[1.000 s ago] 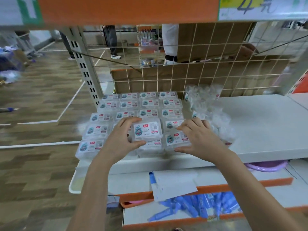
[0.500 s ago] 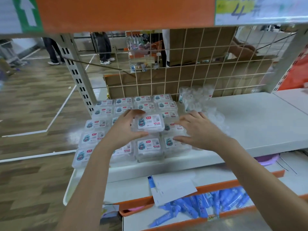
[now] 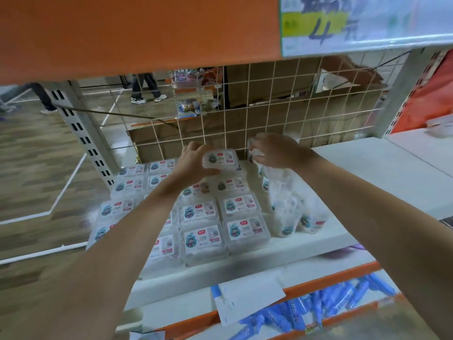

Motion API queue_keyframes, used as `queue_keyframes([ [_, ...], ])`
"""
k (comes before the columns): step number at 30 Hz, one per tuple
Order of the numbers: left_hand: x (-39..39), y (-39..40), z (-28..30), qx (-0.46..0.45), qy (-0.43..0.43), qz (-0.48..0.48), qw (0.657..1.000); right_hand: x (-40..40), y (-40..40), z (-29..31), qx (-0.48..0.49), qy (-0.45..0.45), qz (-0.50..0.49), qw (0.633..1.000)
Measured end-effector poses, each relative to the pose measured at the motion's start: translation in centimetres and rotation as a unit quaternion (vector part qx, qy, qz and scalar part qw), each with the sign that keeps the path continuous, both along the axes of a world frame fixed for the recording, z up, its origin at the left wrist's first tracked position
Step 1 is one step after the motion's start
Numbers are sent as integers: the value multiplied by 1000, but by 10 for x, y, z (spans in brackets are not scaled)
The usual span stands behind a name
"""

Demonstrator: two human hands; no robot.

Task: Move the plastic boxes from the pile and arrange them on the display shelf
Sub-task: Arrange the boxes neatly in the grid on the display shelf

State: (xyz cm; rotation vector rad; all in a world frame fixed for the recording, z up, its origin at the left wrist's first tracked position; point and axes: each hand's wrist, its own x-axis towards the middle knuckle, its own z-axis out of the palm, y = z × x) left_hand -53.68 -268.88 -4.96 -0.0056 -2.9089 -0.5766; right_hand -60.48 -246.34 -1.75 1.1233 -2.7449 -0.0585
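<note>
Now left hand [image 3: 193, 160] grips plastic box [image 3: 220, 160] (right hand [image 3: 277, 150] beside).

A white wire grid panel [image 3: 269, 114] backs the shelf at 12 o'clock, brown cardboard boxes [image 3: 282, 94] behind it. At 1 o'clock hangs a price sign [image 3: 343, 23] marked 4. At 5 o'clock lie blue packets [image 3: 318, 307], a white paper sheet [image 3: 247, 298] beside them. A bystander's sneakers [image 3: 147, 98] stand at 11 o'clock on the wood-pattern floor [image 3: 36, 155].

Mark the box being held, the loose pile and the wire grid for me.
held plastic box [image 3: 220, 160], head view, on its label.
loose pile [image 3: 284, 207], head view, middle of the heap.
wire grid [image 3: 269, 104], head view, a wire crossing.
</note>
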Motion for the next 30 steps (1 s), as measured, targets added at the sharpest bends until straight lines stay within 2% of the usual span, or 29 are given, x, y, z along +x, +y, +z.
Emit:
queue_keyframes([
  [9,-39,4,-4,45,7,76,996,-30,-12,-8,63,6,-35,997],
  [17,-39,8,-13,51,-11,100,994,-37,-17,-17,21,-12,-51,998],
  [23,-37,8,-16,43,-9,89,995,-36,-17,-12,35,-14,-51,998],
  [26,-30,11,-9,23,39,82,996,-29,-15,-9,47,-23,-60,997],
  [30,-29,41,12,-17,115,-28,993,-17,1,-9,8,-49,-115,992],
])
